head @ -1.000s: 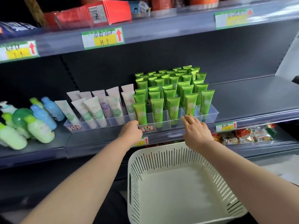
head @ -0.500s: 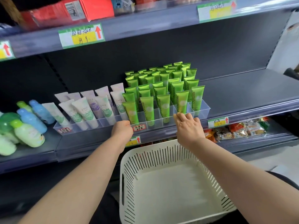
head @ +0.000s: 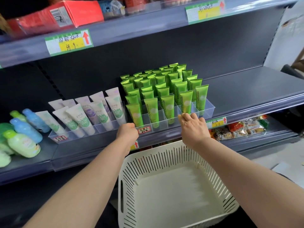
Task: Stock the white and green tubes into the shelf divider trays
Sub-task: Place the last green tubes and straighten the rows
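Note:
Several green tubes (head: 166,92) stand upright in rows in a clear divider tray (head: 208,109) on the middle shelf. To its left, white tubes (head: 85,117) lean in a second clear tray (head: 54,135). My left hand (head: 127,134) has its fingers curled at the green tray's front left corner, beside a red label (head: 144,130). Straight fingers of my right hand (head: 192,127) touch the same tray's front wall, below a front-row green tube (head: 185,102). Neither hand holds a tube.
A white slotted basket (head: 164,155) sits below my hands with nothing inside. Blue and green bottles (head: 23,137) lie at the shelf's left. Snack packets (head: 240,129) fill the lower shelf at right. Bare shelf (head: 255,86) extends right of the green tray.
The view has shifted slightly. Both hands have stayed at the green tray's front, and the tubes and trays have not visibly moved.

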`<state>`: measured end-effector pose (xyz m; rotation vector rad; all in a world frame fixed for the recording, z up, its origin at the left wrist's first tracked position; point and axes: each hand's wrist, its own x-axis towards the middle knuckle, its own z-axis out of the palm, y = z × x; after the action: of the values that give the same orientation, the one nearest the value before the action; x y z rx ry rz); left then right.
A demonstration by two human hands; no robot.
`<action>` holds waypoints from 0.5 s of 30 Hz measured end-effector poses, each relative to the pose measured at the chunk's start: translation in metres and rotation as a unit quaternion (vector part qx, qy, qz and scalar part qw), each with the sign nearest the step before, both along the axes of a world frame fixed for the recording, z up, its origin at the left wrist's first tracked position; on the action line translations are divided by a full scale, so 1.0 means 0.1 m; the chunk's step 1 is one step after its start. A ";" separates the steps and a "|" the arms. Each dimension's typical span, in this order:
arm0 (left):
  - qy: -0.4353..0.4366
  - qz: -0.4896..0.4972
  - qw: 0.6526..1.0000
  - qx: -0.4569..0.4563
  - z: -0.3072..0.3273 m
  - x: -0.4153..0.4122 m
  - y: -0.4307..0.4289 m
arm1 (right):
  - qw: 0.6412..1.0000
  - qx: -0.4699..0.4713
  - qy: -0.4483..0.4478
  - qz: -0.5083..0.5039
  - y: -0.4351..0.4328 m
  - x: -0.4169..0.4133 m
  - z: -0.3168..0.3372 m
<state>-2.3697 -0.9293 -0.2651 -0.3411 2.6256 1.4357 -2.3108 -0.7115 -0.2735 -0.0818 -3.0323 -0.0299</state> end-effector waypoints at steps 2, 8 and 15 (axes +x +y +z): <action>-0.011 -0.002 1.000 0.001 0.02 0.00 0.07 | 1.000 -0.007 -0.001 -0.007 0.07 0.00 -0.01; -0.016 -0.022 1.000 0.013 0.07 0.04 0.30 | 0.999 -0.026 0.019 -0.017 0.26 -0.03 -0.02; -0.018 -0.015 1.000 0.018 0.11 0.05 0.51 | 0.998 -0.041 0.026 -0.032 0.44 -0.01 -0.02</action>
<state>-2.3646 -0.8781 -0.2544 -0.3199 2.5620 1.4533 -2.3121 -0.6677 -0.2752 -0.1823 -2.9781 0.0905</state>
